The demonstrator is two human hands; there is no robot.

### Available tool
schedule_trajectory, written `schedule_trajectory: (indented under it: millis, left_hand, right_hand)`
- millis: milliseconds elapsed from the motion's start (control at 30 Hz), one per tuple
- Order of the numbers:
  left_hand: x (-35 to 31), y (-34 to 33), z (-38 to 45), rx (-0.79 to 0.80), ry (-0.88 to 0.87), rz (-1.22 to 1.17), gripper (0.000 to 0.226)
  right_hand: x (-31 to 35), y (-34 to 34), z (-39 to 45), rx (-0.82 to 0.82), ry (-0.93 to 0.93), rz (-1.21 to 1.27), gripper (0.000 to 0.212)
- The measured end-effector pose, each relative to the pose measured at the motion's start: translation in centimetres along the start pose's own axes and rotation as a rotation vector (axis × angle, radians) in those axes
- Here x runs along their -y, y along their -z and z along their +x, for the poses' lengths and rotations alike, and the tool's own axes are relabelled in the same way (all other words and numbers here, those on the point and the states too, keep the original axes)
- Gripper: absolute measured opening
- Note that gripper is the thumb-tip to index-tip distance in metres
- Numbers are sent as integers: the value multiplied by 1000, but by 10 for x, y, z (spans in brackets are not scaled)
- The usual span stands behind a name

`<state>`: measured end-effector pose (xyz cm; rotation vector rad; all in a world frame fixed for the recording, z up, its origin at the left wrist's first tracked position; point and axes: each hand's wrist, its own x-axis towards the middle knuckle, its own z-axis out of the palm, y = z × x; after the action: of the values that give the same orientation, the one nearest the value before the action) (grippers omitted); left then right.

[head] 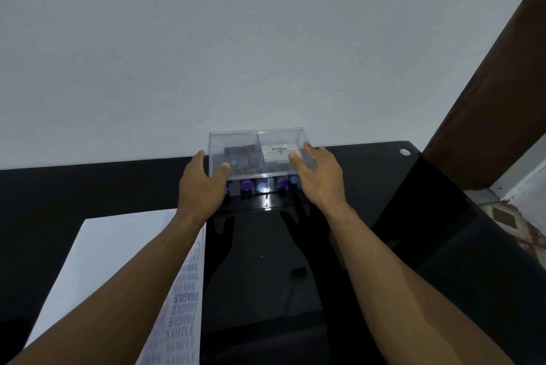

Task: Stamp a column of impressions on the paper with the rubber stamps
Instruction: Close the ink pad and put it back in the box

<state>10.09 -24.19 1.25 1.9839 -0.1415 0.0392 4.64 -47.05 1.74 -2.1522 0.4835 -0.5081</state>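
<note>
Left hand (204, 184) and right hand (317, 175) clasping clear box (257, 155) at far edge of black surface (88, 187). Stamps (246, 186) inside box. Paper (112, 252) at near left, printed column along right edge.

The glossy black worktop (88, 187) carries a white paper sheet (112, 249) with blue-violet printed words; the clear plastic box (257, 140) shows purple round stamp tops (246, 186).

White paper (97, 261) lies flat at lower left, its right edge bearing a column of blue impressions (184, 305). Purple-topped rubber stamps (246, 186) stand in a row beyond it.
</note>
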Motion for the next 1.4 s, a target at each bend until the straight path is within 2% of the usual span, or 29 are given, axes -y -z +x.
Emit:
schedule_trajectory:
  millis: [33,133,467,667,833,933,1100,1233,1400]
  left_hand:
    - [-1,7,-10,10,-18,39,54]
    - [-5,32,-49,22,-61,156,63]
    - [24,134,-174,67,-130,566,59]
    - [62,184,-229,73,-30,735,58]
    - [78,203,-253,58,119,834,61]
    - [79,205,-257,41,144,822,63]
    - [88,203,-248,-11,204,616,65]
    - [89,204,-238,-46,323,450,55]
    - [86,203,-228,-55,385,444,39]
  right_hand:
    - [5,2,-9,3,2,-32,69]
    - [21,9,-45,12,35,-62,66]
    - [84,-12,-214,204,71,-119,68]
    - [98,-43,-295,329,50,-188,72]
    - [104,-63,-328,331,58,-369,69]
    - [110,-68,-336,332,43,-382,67]
    - [114,-72,-332,311,-61,-322,61]
    - [119,-74,-322,334,-163,-336,63]
    - [122,-74,-306,395,-288,-337,72]
